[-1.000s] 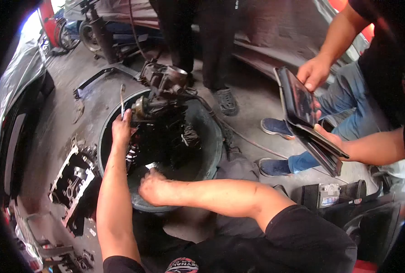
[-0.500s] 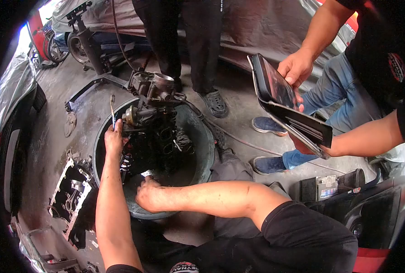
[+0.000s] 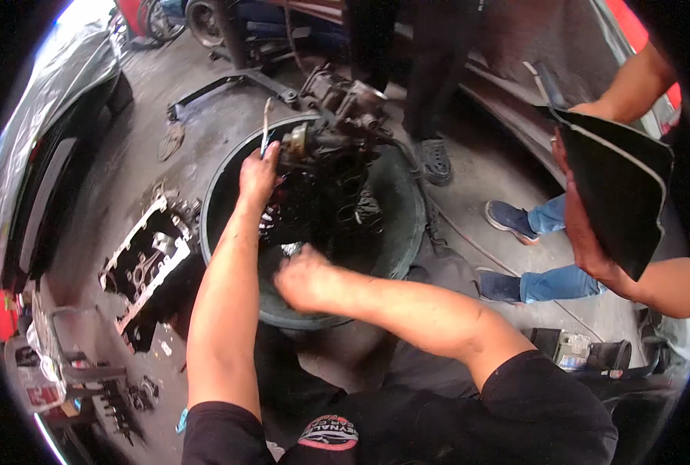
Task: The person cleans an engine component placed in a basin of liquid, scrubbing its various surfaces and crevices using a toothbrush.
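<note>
My left hand (image 3: 258, 177) is closed around a thin, brush-like stick (image 3: 266, 124), which points upward at the left rim of a round, dark green tub (image 3: 416, 209). Close by that hand, a greasy metal assembly with a brass-coloured round part (image 3: 298, 141) rests over the tub's far side. My right hand (image 3: 304, 280), blurred and curled, is low inside the tub's near side. A small shiny silver piece (image 3: 291, 249) shows just beyond its fingers; whether they grip it is unclear. Dark parts and cables fill the shadowed middle of the tub.
An engine block casting (image 3: 147, 263) lies on the floor at left. A hose (image 3: 469, 240) runs across the floor at right. Another person's hand holds a dark folding case (image 3: 616, 182) at right; a second person stands behind the tub. A battery (image 3: 571, 350) sits at lower right.
The view has swung, so the tub and hands appear farther right and higher. The other person's case has turned, its dark outside now showing. My left hand still holds the stick.
</note>
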Tool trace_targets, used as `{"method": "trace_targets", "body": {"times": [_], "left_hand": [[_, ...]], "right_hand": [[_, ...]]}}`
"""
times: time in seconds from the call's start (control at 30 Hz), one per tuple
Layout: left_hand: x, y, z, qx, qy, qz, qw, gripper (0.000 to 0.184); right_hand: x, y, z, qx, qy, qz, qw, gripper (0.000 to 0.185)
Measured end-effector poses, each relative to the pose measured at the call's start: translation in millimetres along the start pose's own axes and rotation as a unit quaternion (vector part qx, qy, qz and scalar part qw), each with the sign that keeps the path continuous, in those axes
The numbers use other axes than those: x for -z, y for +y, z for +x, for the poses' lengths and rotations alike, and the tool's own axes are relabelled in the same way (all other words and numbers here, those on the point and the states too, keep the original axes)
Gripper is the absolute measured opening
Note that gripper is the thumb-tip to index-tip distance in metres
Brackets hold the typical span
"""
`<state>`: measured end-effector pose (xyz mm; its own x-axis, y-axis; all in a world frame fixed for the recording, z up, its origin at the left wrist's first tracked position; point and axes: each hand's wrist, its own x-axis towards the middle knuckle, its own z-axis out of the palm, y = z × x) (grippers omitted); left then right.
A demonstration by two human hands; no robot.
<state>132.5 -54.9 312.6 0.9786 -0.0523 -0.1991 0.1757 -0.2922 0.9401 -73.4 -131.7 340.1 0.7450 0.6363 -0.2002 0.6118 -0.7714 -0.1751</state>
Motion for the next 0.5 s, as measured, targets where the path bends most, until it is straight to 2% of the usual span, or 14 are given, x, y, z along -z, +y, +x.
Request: {"method": "trace_targets", "body": {"times": [0.03, 0.13, 0.2, 0.27, 0.33, 0.43, 0.5], "left_hand": [[0.2, -10.1, 9.0, -0.023, 0.003, 0.011, 1.000, 0.046], [0.8, 3.2, -3.1, -0.009, 0.001, 0.017, 1.000, 0.051], [1.2, -3.7, 2.1, -0.072, 0.050, 0.101, 0.991, 0.056], [0.9, -21.1, 24.5, -0.120, 0.078, 0.177, 0.974, 0.055], [1.4, -2.8, 3.2, -0.081, 0.052, 0.123, 0.988, 0.054], [-0.2, 11.2, -11.9, -0.053, 0.037, 0.077, 0.995, 0.053], [0.0, 12.6, -15.3, -0.061, 0.044, 0.067, 0.995, 0.052]], "right_hand": [[12.8, 4.8, -2.5, -0.016, 0.029, -0.014, 0.999, 0.024], [41.2, 28.6, 1.5, -0.076, 0.143, -0.074, 0.984, 0.029], [56.3, 44.1, 7.7, -0.131, 0.244, -0.050, 0.960, 0.040], [73.8, 57.9, 10.5, -0.166, 0.292, -0.024, 0.942, 0.054], [82.4, 70.6, 11.5, -0.203, 0.327, -0.029, 0.923, 0.065], [88.2, 91.0, 15.0, -0.288, 0.320, 0.006, 0.903, 0.066], [84.4, 106.9, 14.0, -0.303, 0.316, 0.019, 0.899, 0.068]]}}
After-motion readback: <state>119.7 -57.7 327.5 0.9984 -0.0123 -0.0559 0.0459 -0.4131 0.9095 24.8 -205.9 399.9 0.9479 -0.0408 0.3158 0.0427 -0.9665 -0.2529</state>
